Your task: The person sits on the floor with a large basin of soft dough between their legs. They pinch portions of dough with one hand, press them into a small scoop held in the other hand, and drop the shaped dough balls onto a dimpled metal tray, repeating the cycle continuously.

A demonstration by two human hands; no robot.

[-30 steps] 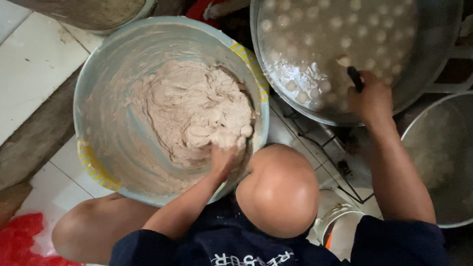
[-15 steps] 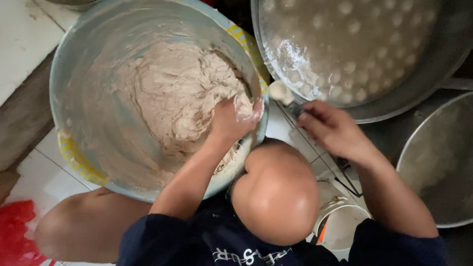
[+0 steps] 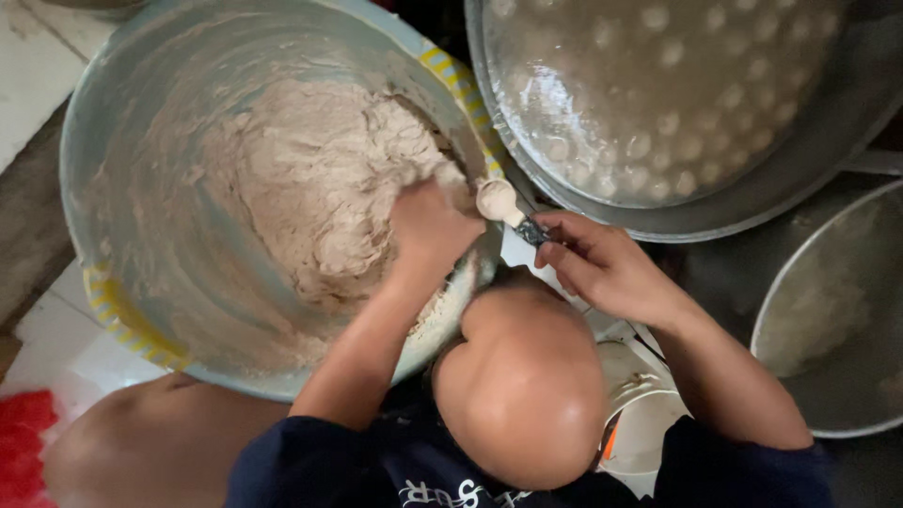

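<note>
A large grey basin (image 3: 105, 303) with a yellow-striped rim holds a mound of pale brown dough (image 3: 320, 188). My left hand (image 3: 428, 226) is closed on a lump of this dough at the mound's right edge, close to the basin's rim. My right hand (image 3: 602, 268) holds a small spoon (image 3: 497, 199) by its dark handle. The spoon's bowl carries dough and sits right beside my left hand. My own head fills the lower middle and hides what lies under it.
A wide metal pot (image 3: 658, 94) of cloudy water with several pale balls in it stands at the upper right. Another metal pot (image 3: 828, 320) is at the right edge. A white container (image 3: 640, 414) sits by my right arm, and something red (image 3: 23, 442) lies at the lower left.
My right hand came back with the spoon from over the wide pot to the basin's rim. My left hand stayed in the dough and closed on a lump at its right edge.
</note>
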